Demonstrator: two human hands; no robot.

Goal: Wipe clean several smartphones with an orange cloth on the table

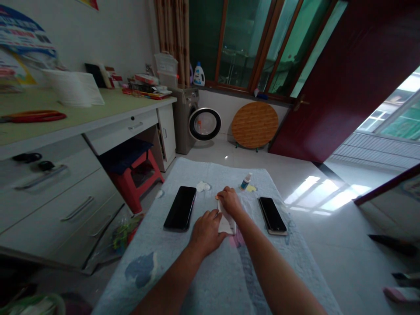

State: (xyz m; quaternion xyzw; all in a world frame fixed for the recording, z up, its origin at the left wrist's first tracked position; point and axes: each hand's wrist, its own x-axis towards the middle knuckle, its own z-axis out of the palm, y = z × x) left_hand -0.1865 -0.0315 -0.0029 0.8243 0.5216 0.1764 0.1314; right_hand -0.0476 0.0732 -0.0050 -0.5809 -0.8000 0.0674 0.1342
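Between my hands on the cloth-covered table (226, 280) lies a small white flat piece (226, 226), maybe paper or a packet; I cannot make out its kind. My left hand (206, 232) holds its left side, with the thumb along the near edge and the fingers at the upper left. My right hand (229, 202) pinches its far end, where a small orange spot shows at the fingertips. A large black phone (180, 208) lies to the left of my hands. Farther right is another dark phone (272, 214), resting on something pale. A small spray bottle (246, 181) stands beyond my right hand.
A desk (131, 107) at the left carries a tissue roll (70, 89) and red-handled pliers (36, 116). Under it stands a red stool (139, 175). A washing machine (183, 118) has its round door open. A round wooden tabletop (255, 124) leans on the wall beside a dark red door (334, 78).
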